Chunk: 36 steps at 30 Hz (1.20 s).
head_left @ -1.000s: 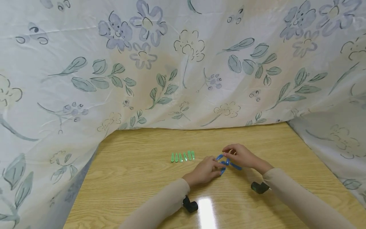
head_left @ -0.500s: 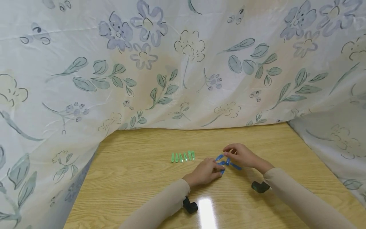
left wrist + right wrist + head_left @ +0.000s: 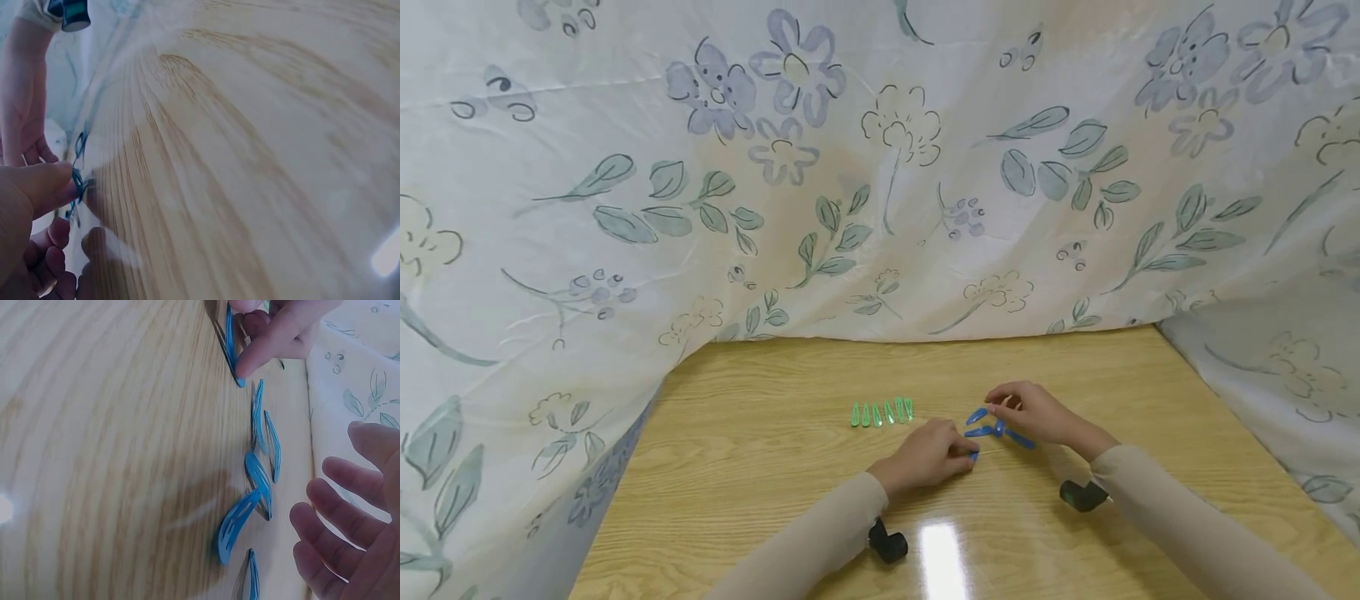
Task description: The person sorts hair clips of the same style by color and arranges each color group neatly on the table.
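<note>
My left hand (image 3: pixel 929 454) pinches a blue snap hair clip (image 3: pixel 230 347) between thumb and fingers, close over the table. In the left wrist view, the thumb of that hand covers part of the blue clips. Several more blue hair clips (image 3: pixel 257 419) lie loosely to its right, two of them overlapping (image 3: pixel 236 526). Over the far side of this group hangs my right hand (image 3: pixel 1037 412), its fingers loosely bent and apart, with nothing between them in the right wrist view.
A neat row of several green hair clips (image 3: pixel 877 414) lies left of the blue ones on the wooden table (image 3: pixel 760 467). Floral cloth (image 3: pixel 895 208) hangs behind the table and at its sides. A dark wrist camera (image 3: pixel 889 543) sits on each wrist.
My left hand has drawn one blue hair clip slightly left and toward me, away from the others. The right hand has stayed almost in place.
</note>
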Tool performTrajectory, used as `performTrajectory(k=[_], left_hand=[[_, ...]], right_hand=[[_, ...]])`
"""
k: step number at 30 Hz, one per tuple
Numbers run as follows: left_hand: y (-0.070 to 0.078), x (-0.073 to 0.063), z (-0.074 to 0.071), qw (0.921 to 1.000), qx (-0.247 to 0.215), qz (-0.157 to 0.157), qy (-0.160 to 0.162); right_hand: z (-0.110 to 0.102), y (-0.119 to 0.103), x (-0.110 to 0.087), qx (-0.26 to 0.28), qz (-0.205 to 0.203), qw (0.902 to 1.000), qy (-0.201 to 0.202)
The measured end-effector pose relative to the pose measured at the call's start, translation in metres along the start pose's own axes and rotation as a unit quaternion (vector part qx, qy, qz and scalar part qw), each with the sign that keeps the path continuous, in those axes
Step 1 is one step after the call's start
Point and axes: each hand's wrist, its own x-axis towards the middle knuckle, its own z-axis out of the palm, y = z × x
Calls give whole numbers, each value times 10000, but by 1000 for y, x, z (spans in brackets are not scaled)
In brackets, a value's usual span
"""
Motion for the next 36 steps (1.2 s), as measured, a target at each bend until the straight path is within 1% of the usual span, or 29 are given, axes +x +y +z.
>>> performTrajectory(k=[3, 7, 11, 14, 17, 20, 27, 32, 36], left_hand=[[-3, -4, 0, 10000, 58, -44, 39], [-6, -9, -1, 9997, 227, -8, 107], [-9, -17, -2, 9995, 235, -94, 175], [-13, -22, -3, 9994, 96, -254, 233], [-19, -28, -5, 9989, 27, -340, 311], [-25, -34, -9, 9982, -92, -476, 351], [-36, -46, -17, 9950, -565, -659, 488], [-39, -52, -17, 9933, -676, -734, 576], [-40, -56, -16, 9933, -590, -714, 695]], right_hand=[[2, 1, 0, -40, -19, 10000, -3], [4, 3, -2, -49, -12, 10000, -26], [6, 4, -3, -48, -59, 10000, -25], [6, 4, -3, -66, -111, 9999, -8], [6, 2, -3, -55, -36, 10000, 17], [6, 1, -3, -66, -52, 10000, -10], [6, 2, -2, -11, -53, 10000, -26], [6, 1, -1, 32, -77, 10000, -30], [7, 0, 0, 81, -100, 9999, -48]])
